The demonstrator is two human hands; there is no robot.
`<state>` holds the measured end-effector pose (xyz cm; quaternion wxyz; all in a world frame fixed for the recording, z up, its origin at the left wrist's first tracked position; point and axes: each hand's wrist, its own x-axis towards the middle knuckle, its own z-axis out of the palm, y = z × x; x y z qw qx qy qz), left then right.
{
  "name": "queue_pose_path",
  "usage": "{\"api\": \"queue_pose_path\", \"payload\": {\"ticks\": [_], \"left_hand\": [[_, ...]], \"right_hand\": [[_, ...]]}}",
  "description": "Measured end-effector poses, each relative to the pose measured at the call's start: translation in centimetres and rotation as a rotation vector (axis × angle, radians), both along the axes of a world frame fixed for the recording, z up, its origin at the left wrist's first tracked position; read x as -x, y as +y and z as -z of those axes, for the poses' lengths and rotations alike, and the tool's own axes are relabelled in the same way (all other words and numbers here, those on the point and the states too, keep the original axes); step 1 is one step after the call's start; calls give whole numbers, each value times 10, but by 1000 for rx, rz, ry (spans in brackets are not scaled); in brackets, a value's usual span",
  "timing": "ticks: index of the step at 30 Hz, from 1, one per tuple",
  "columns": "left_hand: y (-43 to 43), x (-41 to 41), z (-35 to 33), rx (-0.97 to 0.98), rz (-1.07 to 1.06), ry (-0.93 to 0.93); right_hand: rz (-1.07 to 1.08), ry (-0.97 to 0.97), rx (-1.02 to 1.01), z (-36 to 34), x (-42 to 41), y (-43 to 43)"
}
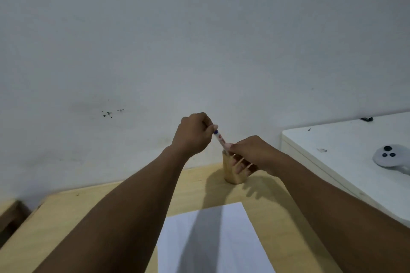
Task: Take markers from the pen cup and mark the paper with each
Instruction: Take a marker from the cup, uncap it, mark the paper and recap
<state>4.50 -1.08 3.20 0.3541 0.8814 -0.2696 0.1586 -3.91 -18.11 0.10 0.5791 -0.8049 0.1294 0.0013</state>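
Both hands are up above the pen cup [233,172], clamped on one white marker [220,138] between them. The left hand [192,133] pinches the upper end, where there's a blue band, and the right hand [250,153] grips the lower end just over the cup. My guess is the cap is about to be pulled off, or maybe pushed back on, honestly can't tell which.

What could go wrong: the right hand's fingers hang right against the front of the cup, so a hard tug could knock it over, and it looks light. If the cap pops suddenly, the tip could swipe a finger or the wall [199,40]. Also the paper [221,239] lies loose on the wooden worktop [88,217], near the person and well apart from the cup, so it may slide when marked with nothing holding it.

Hard to see: the cap and the tip are buried in the hands, and the print on the barrel is just a blur. Whether more markers sit in the cup is blocked by the right hand. The paper's near edge is cut off, and arm shadows cover its middle.
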Motion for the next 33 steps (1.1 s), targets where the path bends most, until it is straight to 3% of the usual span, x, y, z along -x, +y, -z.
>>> {"api": "queue_pose_path", "payload": {"ticks": [4, 7, 12, 15, 17, 23, 26, 30, 33], "left_hand": [[46, 32, -17, 218, 6, 134], [84, 54, -10, 282, 20, 263], [134, 73, 31, 247, -103, 288], [165, 74, 56, 365, -192, 313], [185, 73, 72, 330, -240, 341], [213, 65, 122, -269, -184, 337], [208, 59, 143, -437, -153, 358], [198, 62, 162, -373, -155, 314], [198, 67, 174, -265, -185, 262]], "right_hand": [[-13, 123, -467, -3, 16, 54], [66, 59, -811, 6, 22, 100], [135, -111, -1026, 21, 18, 156], [96, -182, -1006, 28, 18, 167], [105, -208, -911, 34, 17, 162], [111, -230, -354, 68, 10, 153], [82, -208, -246, 92, 4, 165], [35, -149, -299, 121, -5, 180], [15, -146, -215, 137, -6, 184]]}}
